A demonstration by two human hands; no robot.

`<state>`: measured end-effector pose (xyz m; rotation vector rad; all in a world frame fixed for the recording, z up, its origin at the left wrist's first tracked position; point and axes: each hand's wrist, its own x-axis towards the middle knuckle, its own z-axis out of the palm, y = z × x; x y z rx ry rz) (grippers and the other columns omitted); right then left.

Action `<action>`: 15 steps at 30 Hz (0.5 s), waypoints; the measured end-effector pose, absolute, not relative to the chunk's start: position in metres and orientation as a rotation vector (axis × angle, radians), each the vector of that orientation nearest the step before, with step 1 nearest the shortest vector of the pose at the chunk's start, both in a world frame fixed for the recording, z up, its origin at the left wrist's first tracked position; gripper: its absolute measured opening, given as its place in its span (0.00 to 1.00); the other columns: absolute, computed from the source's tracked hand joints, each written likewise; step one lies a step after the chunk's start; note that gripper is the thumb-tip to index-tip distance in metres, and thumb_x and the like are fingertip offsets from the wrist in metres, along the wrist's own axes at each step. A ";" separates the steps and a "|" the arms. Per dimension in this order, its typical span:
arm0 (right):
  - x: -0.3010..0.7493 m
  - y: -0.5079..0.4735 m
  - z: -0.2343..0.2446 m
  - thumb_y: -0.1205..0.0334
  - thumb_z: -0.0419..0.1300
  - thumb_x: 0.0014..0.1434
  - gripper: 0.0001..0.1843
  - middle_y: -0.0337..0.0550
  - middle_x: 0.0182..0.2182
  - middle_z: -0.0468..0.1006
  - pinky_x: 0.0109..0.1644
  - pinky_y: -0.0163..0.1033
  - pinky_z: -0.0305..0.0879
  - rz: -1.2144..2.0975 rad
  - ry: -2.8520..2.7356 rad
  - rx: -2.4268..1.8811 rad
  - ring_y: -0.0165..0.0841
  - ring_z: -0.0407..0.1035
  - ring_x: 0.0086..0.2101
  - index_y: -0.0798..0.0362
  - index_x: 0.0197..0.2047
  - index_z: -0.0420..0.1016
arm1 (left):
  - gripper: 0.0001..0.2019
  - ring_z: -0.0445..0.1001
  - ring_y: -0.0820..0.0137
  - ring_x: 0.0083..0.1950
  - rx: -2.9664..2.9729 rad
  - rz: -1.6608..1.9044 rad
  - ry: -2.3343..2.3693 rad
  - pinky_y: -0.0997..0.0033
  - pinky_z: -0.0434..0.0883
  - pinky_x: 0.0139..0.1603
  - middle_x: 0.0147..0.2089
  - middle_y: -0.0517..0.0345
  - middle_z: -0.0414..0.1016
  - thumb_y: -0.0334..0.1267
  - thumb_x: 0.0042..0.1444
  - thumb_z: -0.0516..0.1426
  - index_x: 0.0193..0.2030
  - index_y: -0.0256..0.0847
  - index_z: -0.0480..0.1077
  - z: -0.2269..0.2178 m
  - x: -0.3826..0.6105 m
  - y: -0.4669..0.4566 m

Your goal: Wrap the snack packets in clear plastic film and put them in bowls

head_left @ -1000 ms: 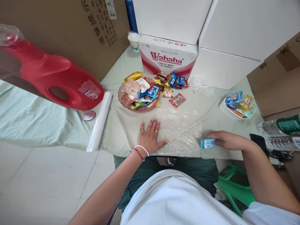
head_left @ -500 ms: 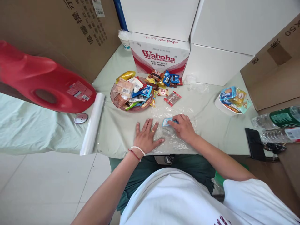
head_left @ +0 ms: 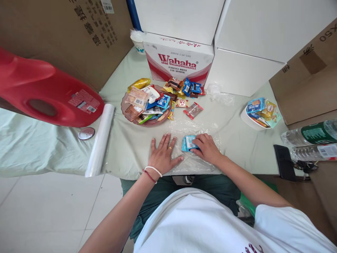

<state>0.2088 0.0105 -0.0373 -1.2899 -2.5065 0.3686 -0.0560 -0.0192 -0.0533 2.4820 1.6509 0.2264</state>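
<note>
My left hand [head_left: 163, 154] lies flat with its fingers spread, pressing on the tablecloth and the left edge of a sheet of clear plastic film [head_left: 189, 164]. Between thumb and fingers, my right hand [head_left: 207, 149] grips the right side of a small blue snack packet [head_left: 188, 143], low over the film. A white label with a barcode shows on the packet's upper face. Beyond the hands, a pink glass bowl [head_left: 125, 113] holds many wrapped snacks. A red-brown snack packet [head_left: 193, 110] rests on the cloth right of the bowl.
Wrapped snacks [head_left: 181, 89] are piled against a Wahaha carton [head_left: 179, 63]. At left lie a plastic film roll [head_left: 101, 140], a round lid [head_left: 86, 133] and a large red jug [head_left: 52, 91]. On the right are a white tub [head_left: 251, 121], bottles [head_left: 313, 133] and a black phone [head_left: 284, 162].
The blue packet in my right hand has turned, so more of its face and barcode show. My right hand has shifted slightly toward me; my left hand stays flat.
</note>
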 end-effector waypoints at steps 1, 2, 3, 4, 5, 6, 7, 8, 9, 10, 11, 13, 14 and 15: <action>0.206 0.011 -0.034 0.43 0.55 0.71 0.22 0.56 0.51 0.75 0.52 0.54 0.62 0.371 -2.529 -1.287 0.49 0.65 0.50 0.50 0.54 0.77 | 0.45 0.50 0.46 0.81 2.478 0.231 1.653 0.28 0.37 0.77 0.81 0.37 0.45 0.67 0.65 0.50 0.79 0.38 0.52 -0.053 -0.056 -0.019; 0.203 0.012 -0.029 0.42 0.56 0.70 0.22 0.55 0.51 0.76 0.51 0.53 0.62 0.379 -2.539 -1.274 0.49 0.65 0.49 0.50 0.53 0.78 | 0.46 0.50 0.46 0.81 2.474 0.235 1.656 0.29 0.37 0.77 0.81 0.37 0.46 0.67 0.65 0.50 0.79 0.36 0.51 -0.053 -0.056 -0.019; 0.202 0.016 -0.024 0.41 0.58 0.69 0.22 0.55 0.51 0.76 0.51 0.53 0.62 0.390 -2.534 -1.259 0.48 0.65 0.49 0.50 0.53 0.78 | 0.46 0.51 0.46 0.81 2.473 0.238 1.658 0.30 0.36 0.78 0.81 0.36 0.46 0.67 0.65 0.50 0.79 0.35 0.50 -0.053 -0.056 -0.019; 0.201 0.022 -0.018 0.41 0.58 0.69 0.23 0.54 0.50 0.77 0.52 0.52 0.62 0.397 -2.515 -1.257 0.48 0.66 0.49 0.50 0.52 0.78 | 0.47 0.51 0.46 0.80 2.473 0.242 1.660 0.30 0.36 0.78 0.81 0.36 0.47 0.67 0.65 0.50 0.79 0.34 0.50 -0.053 -0.056 -0.019; 0.202 0.031 -0.012 0.42 0.58 0.69 0.22 0.54 0.49 0.78 0.52 0.51 0.62 0.398 -2.483 -1.278 0.47 0.66 0.49 0.50 0.52 0.79 | 0.47 0.52 0.45 0.80 2.476 0.245 1.661 0.31 0.37 0.78 0.80 0.36 0.48 0.66 0.65 0.50 0.79 0.34 0.50 -0.052 -0.057 -0.019; 0.204 0.044 -0.006 0.45 0.57 0.71 0.20 0.53 0.48 0.78 0.53 0.50 0.62 0.397 -2.441 -1.326 0.46 0.67 0.48 0.51 0.50 0.79 | 0.46 0.52 0.45 0.80 2.480 0.246 1.662 0.31 0.37 0.78 0.80 0.36 0.48 0.66 0.65 0.50 0.79 0.34 0.51 -0.052 -0.057 -0.019; 0.207 0.060 -0.001 0.49 0.55 0.71 0.18 0.52 0.46 0.79 0.52 0.48 0.63 0.400 -2.392 -1.405 0.45 0.68 0.48 0.52 0.49 0.80 | 0.45 0.52 0.46 0.80 2.484 0.245 1.664 0.32 0.38 0.78 0.80 0.36 0.49 0.65 0.66 0.49 0.79 0.34 0.51 -0.051 -0.057 -0.019; 0.210 0.079 0.004 0.53 0.54 0.72 0.16 0.52 0.45 0.80 0.52 0.46 0.64 0.410 -2.340 -1.509 0.43 0.70 0.46 0.52 0.48 0.80 | 0.44 0.53 0.46 0.80 2.489 0.243 1.664 0.32 0.39 0.78 0.80 0.36 0.49 0.65 0.66 0.49 0.79 0.33 0.52 -0.051 -0.058 -0.019; 0.213 0.100 0.007 0.56 0.54 0.71 0.15 0.51 0.44 0.80 0.50 0.44 0.64 0.424 -2.289 -1.626 0.42 0.71 0.45 0.53 0.48 0.80 | 0.43 0.53 0.47 0.80 2.495 0.241 1.664 0.33 0.39 0.78 0.80 0.36 0.50 0.64 0.67 0.49 0.78 0.33 0.53 -0.051 -0.058 -0.019; 0.215 0.122 0.009 0.59 0.53 0.70 0.15 0.51 0.44 0.81 0.49 0.42 0.65 0.441 -2.244 -1.747 0.41 0.73 0.44 0.54 0.49 0.81 | 0.42 0.53 0.47 0.80 2.500 0.241 1.663 0.33 0.40 0.78 0.80 0.37 0.50 0.63 0.68 0.48 0.78 0.33 0.53 -0.051 -0.059 -0.019; 0.216 0.145 0.010 0.61 0.53 0.70 0.16 0.51 0.45 0.82 0.47 0.41 0.65 0.453 -2.210 -1.860 0.40 0.74 0.43 0.54 0.50 0.81 | 0.41 0.54 0.48 0.80 2.506 0.243 1.662 0.33 0.41 0.78 0.80 0.37 0.50 0.62 0.68 0.48 0.78 0.33 0.54 -0.051 -0.060 -0.019; 0.213 0.186 0.009 0.62 0.52 0.69 0.19 0.50 0.49 0.83 0.48 0.40 0.65 0.445 -2.194 -2.005 0.41 0.75 0.46 0.53 0.55 0.81 | 0.40 0.55 0.48 0.79 2.513 0.257 1.661 0.34 0.42 0.78 0.80 0.38 0.51 0.61 0.69 0.48 0.77 0.33 0.55 -0.052 -0.061 -0.019; 0.210 0.204 0.007 0.62 0.51 0.70 0.20 0.50 0.52 0.83 0.50 0.40 0.66 0.435 -2.228 -2.024 0.42 0.75 0.49 0.51 0.58 0.80 | 0.39 0.55 0.48 0.79 2.515 0.265 1.660 0.35 0.42 0.79 0.79 0.38 0.52 0.60 0.69 0.48 0.77 0.34 0.55 -0.053 -0.061 -0.019; 0.205 0.218 0.004 0.62 0.50 0.70 0.22 0.49 0.55 0.82 0.51 0.40 0.66 0.424 -2.287 -2.018 0.43 0.75 0.51 0.49 0.60 0.79 | 0.39 0.56 0.48 0.79 2.518 0.273 1.660 0.35 0.42 0.79 0.79 0.38 0.53 0.59 0.69 0.49 0.77 0.34 0.56 -0.054 -0.062 -0.018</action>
